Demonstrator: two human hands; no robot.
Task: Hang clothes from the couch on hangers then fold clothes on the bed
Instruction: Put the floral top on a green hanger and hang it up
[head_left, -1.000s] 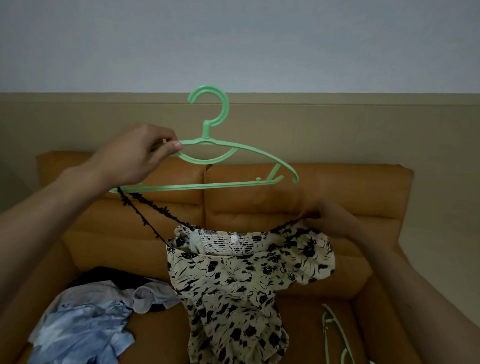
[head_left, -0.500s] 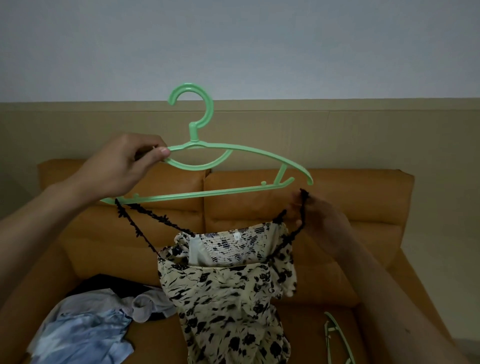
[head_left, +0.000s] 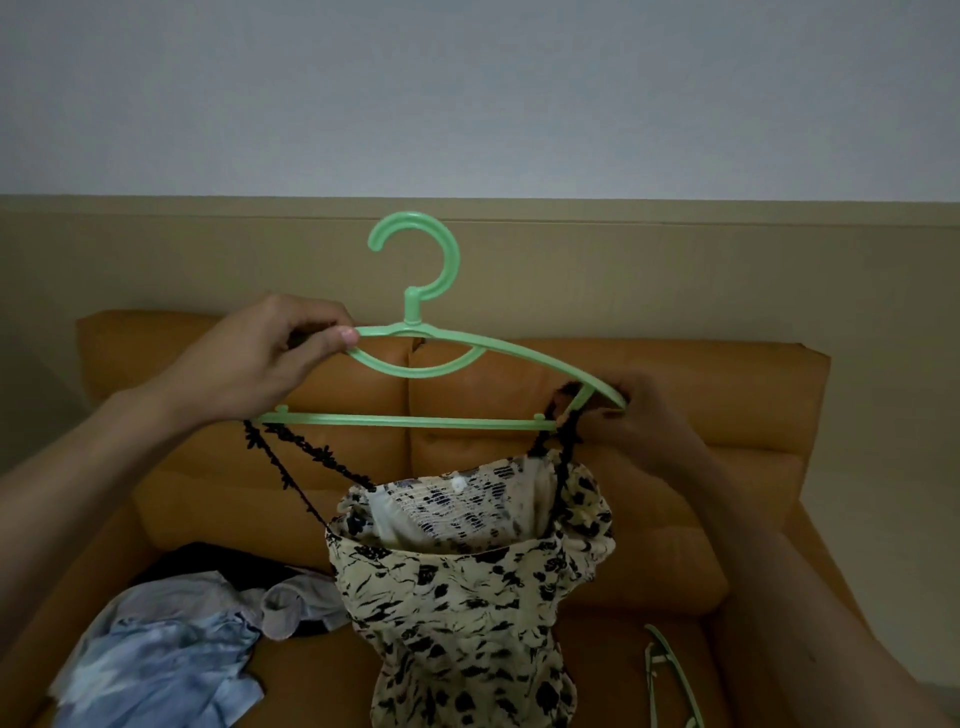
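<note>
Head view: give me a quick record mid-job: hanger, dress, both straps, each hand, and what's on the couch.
green hanger: held up in front of the couch, hook upward
left hand: grips the hanger's left shoulder
right hand: pinches the right strap at the hanger's right end
left strap: runs up to the hanger's left end
dress: patterned, dangling below the bar
couch seat: clothes pile left, spare hanger right

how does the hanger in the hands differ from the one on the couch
The held hanger is upright in the air, gripped by the left hand; the spare hanger lies on the couch, untouched. The held hanger has a floral dress hanging from it; the spare hanger is bare and partly out of frame. Both are green.
</note>
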